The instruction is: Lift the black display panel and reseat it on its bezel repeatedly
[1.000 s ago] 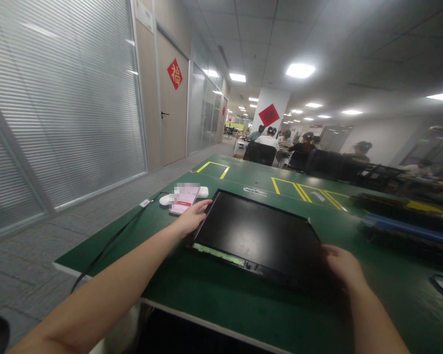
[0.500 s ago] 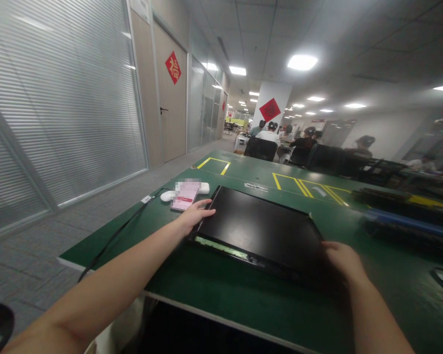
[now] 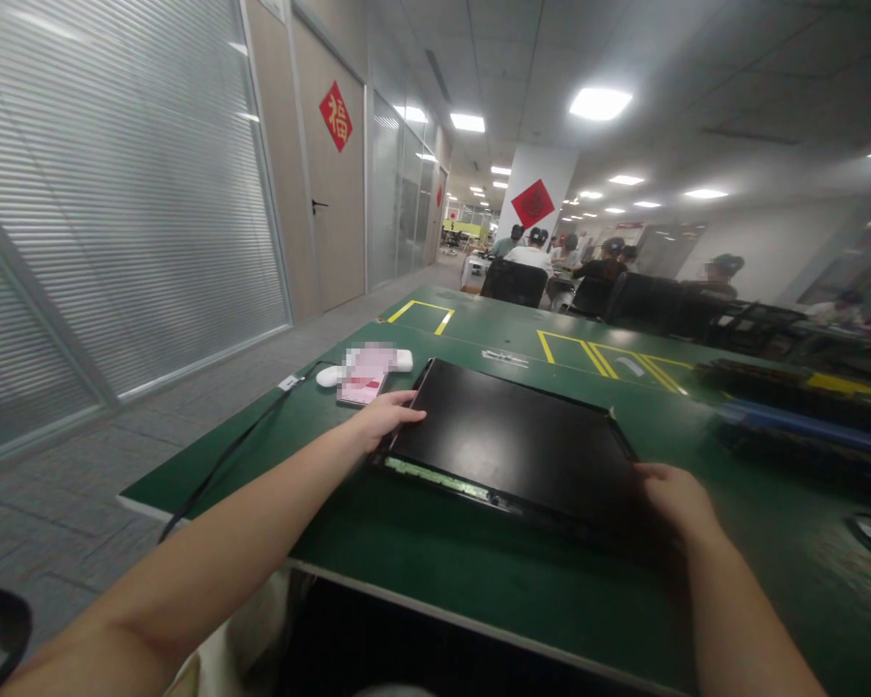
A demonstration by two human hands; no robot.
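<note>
One black screen [image 3: 515, 436] held between left hand [image 3: 386, 418], right hand [image 3: 676, 499]

one head-worn camera looks from above the near edge of a pale-edged, green-topped bench [image 3: 523, 595], facing forward and slightly down, close to a black rectangular screen panel [image 3: 508, 436]; its view reaches past the far edge to the grey panelled ceiling [image 3: 668, 58].

An open-plan office: slatted blinds [image 3: 131, 194], carpeted floor [image 3: 36, 523], ceiling lights [image 3: 601, 103], and people [image 3: 529, 254] seated among black chairs [image 3: 515, 285] beyond a green worktop [image 3: 523, 571].
</note>
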